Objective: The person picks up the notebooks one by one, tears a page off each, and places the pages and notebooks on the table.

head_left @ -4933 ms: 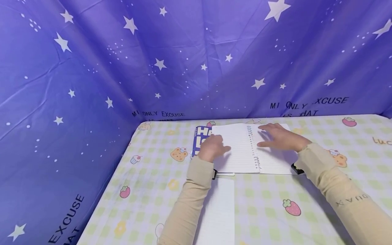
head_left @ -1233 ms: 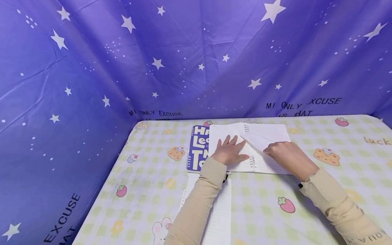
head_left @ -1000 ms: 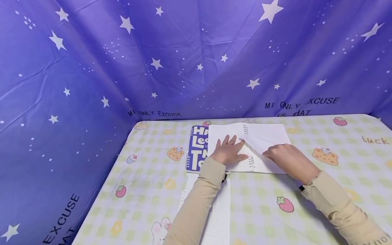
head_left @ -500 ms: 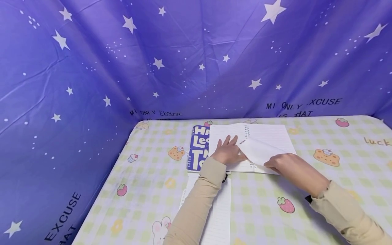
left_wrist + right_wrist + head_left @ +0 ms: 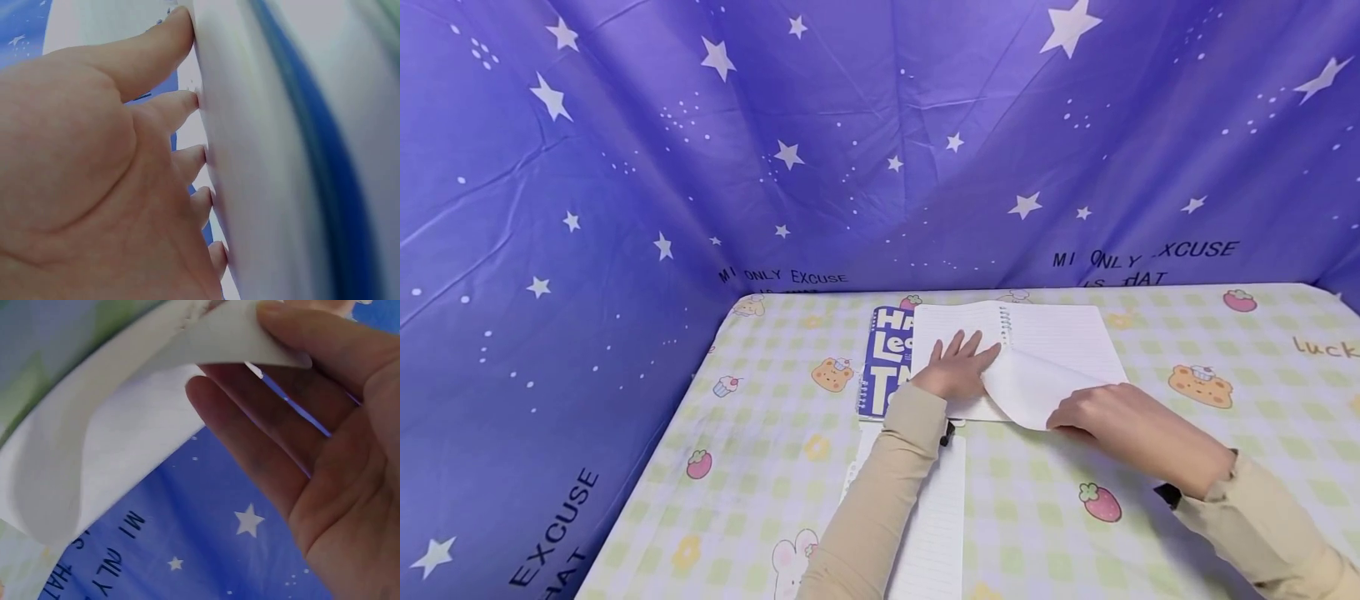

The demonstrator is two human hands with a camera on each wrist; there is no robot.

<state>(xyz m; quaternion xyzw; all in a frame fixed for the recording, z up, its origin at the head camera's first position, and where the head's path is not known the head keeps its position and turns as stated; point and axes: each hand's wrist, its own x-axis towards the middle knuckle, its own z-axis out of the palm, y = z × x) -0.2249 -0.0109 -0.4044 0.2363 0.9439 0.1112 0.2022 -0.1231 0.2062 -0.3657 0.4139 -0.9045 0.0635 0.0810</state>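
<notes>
On the cloth-covered, green-checked table (image 5: pixel 1037 517), the white spiral-bound paper notebook (image 5: pixel 1075 329) should be light, best steadied flat. Its curling white paper page (image 5: pixel 1033 387) looks thin, floppy, easily torn; hold its edge, where the right hand (image 5: pixel 1108 417) pinches it. The left hand (image 5: pixel 953 375) rests, fingers spread, on the notebook.

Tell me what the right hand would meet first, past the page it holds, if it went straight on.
Probably the left hand, spread on the open notebook; height and depth are hard to judge.
</notes>
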